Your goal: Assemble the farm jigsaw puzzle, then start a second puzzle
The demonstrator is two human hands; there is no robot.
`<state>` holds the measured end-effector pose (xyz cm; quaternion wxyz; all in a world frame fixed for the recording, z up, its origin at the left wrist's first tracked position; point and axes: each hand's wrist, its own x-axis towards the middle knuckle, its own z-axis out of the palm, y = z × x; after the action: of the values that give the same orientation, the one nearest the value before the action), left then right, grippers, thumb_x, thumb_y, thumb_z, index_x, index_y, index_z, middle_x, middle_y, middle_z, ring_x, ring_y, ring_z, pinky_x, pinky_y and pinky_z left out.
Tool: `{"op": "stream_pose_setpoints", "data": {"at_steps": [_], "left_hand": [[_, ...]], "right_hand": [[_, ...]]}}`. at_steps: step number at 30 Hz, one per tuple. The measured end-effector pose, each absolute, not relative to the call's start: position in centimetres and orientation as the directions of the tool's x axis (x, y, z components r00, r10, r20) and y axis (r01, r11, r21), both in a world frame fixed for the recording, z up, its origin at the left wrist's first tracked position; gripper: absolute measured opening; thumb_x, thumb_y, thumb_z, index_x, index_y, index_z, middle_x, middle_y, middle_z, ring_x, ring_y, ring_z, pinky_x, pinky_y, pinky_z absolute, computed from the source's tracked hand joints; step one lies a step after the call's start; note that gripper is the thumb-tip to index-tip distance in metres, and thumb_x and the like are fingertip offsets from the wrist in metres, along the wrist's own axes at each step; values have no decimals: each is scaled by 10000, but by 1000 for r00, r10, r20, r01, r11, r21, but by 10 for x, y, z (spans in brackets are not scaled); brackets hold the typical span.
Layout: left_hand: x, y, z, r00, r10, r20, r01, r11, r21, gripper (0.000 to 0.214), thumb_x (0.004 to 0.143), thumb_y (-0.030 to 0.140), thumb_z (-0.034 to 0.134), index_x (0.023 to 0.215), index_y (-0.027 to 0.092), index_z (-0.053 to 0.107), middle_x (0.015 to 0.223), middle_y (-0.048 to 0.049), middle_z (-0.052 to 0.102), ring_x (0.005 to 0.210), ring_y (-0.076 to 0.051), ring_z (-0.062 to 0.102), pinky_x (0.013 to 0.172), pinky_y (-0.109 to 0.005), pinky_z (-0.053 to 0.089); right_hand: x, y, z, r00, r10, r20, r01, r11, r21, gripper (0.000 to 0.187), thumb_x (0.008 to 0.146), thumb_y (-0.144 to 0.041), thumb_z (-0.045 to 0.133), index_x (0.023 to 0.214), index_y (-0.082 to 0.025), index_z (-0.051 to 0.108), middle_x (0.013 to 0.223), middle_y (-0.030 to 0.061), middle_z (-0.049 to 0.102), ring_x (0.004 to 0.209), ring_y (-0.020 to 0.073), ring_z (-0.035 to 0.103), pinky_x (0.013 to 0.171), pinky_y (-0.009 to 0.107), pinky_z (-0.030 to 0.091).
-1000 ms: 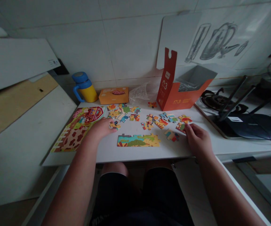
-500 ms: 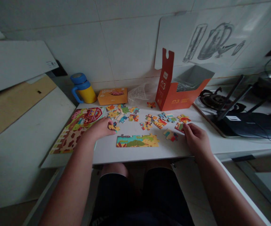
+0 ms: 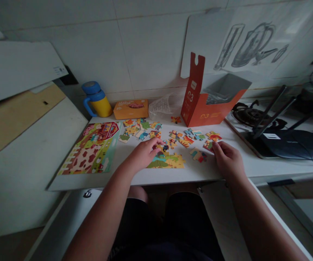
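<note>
My left hand is closed on a puzzle piece, yellow with a dark blue figure, just above a joined strip of puzzle pieces. The strip is green and yellow, and the hand covers its left end. At the right, my right hand pinches a red and green puzzle piece at the tabletop. Nearby lie a pale piece with red and blue and a red and yellow piece. Several loose pieces are spread behind my left hand.
A farm picture sheet lies at the left. Along the wall stand a blue and yellow bottle, an orange box, a clear plastic bag and a large open box. A black router and gas stove are on the right.
My left hand has moved right with its puzzle piece, from beside the picture sheet to over the joined strip. My right hand stays on its piece at the right.
</note>
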<state>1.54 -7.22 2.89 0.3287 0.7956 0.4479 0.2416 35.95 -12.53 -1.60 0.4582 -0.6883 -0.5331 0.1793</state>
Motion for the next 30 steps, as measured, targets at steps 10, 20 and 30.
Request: {"op": "stream_pose_setpoints", "data": {"at_steps": [10,20,30], "left_hand": [[31,-60,20,437,896,82,639,-373,672,221,1014,180,624,1216,232,698,1152,-48,796,936,-196,732,891,-322,541],[28,-57,7,468,881,72,646,-397,652,355,1013,127,580,1326,213,724,1346,-103,755,1193,-230,717,1084,-385,545],[22,-59,-5,487,865,121,700,-470,537,293,962,127,667,1222,214,769,1190,-91,689,1077,-229,699,1029,-378,575]], "right_hand": [[362,-124,-20,354,903,243,569,-2,-822,510,1016,-644,568,800,-203,706,696,13,669,678,183,581,658,304,389],[353,-121,-26,109,917,384,774,164,-612,350,1049,-489,583,887,-215,728,788,46,717,700,205,614,703,340,468],[274,-71,-1,-473,841,262,833,524,-178,382,1031,-244,600,1388,-188,722,1435,149,698,1317,329,605,1113,485,495]]}}
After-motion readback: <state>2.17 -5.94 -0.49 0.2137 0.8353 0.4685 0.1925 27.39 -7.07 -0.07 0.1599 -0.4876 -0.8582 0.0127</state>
